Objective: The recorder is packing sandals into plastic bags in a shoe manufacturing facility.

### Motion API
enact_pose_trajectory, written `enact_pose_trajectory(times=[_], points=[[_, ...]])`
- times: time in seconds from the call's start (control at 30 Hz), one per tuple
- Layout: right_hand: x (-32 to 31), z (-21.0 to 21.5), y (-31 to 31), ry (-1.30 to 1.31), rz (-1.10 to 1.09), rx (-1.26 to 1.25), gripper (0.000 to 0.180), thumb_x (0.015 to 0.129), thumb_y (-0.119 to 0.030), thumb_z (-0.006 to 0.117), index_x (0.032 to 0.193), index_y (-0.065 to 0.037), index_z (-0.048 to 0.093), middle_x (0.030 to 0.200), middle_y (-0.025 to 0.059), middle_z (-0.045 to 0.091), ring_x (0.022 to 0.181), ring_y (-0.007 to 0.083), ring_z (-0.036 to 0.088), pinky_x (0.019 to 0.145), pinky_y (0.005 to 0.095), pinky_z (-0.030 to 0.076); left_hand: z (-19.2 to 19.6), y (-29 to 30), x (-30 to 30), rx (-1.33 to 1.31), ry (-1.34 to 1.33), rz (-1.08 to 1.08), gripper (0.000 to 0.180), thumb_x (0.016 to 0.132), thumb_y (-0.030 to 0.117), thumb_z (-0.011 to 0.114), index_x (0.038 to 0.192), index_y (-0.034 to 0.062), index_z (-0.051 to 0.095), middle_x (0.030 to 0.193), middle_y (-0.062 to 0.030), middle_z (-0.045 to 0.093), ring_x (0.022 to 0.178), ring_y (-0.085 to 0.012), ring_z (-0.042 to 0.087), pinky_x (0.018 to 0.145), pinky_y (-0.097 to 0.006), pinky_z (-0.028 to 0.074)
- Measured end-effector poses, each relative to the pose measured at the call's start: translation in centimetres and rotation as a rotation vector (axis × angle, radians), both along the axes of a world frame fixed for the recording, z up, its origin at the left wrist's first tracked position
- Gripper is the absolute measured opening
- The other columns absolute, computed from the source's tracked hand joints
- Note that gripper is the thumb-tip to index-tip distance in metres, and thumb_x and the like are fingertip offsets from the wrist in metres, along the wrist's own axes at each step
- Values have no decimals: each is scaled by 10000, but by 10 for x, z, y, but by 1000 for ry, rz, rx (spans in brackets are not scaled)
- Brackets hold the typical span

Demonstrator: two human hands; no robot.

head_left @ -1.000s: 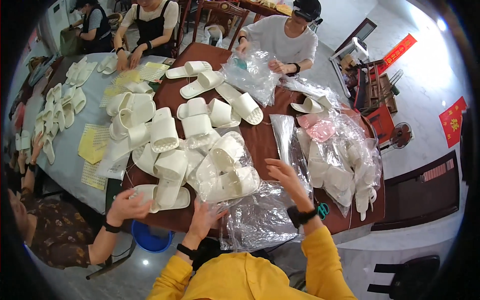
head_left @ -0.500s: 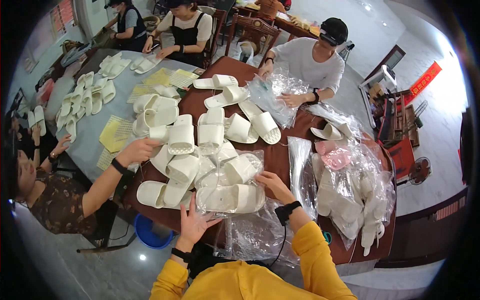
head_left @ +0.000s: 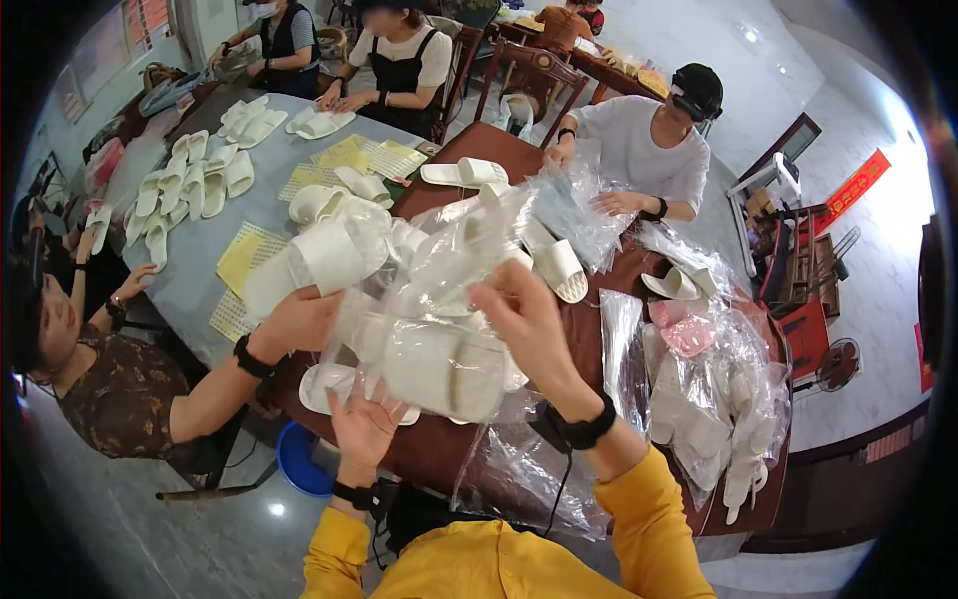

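Note:
A pair of white slippers in a clear plastic bag is raised off the table in front of me, blurred by motion. My right hand is closed on the bag's upper right part. Below the bag's lower left corner, my left hand is palm up with its fingers apart. Its fingertips reach the plastic; whether they bear weight I cannot tell. Just left of the bag, a co-worker's hand holds another white slipper.
More white slippers lie behind the bag on the brown table. Flat clear bags and a heap of bagged slippers are at right. A person opposite handles plastic bags. Yellow sheets lie on the grey table; a blue bin stands below.
The bagged slippers have come up off the table and turned, with my right hand moving up and left on the bag. The co-worker at left has lifted a slipper.

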State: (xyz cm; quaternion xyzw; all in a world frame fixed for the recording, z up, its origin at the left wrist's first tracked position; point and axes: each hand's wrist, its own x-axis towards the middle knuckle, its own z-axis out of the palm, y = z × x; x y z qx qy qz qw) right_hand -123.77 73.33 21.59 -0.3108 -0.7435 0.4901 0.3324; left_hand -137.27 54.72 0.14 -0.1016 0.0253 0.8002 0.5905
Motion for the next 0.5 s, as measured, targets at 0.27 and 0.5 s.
enact_pose_trajectory(times=[0.27, 0.5], points=[[-69, 30, -11, 244, 158, -211, 172, 945, -162, 652, 909, -75, 508, 818, -55, 516, 639, -18, 418, 538, 160, 316, -14, -4, -1, -64, 49, -65, 675, 986, 598, 313, 1503, 165, 261, 1436, -162, 374, 1367, -384, 366, 1120, -593, 330], [-93, 61, -36, 312, -16, -111, 107, 958, -91, 614, 965, -71, 509, 806, -60, 531, 631, -12, 406, 517, 161, 291, -23, -1, -24, -20, 142, -137, 708, 984, 624, 285, 1512, 154, 248, 1485, -134, 332, 1384, -369, 346, 1128, -594, 316]])
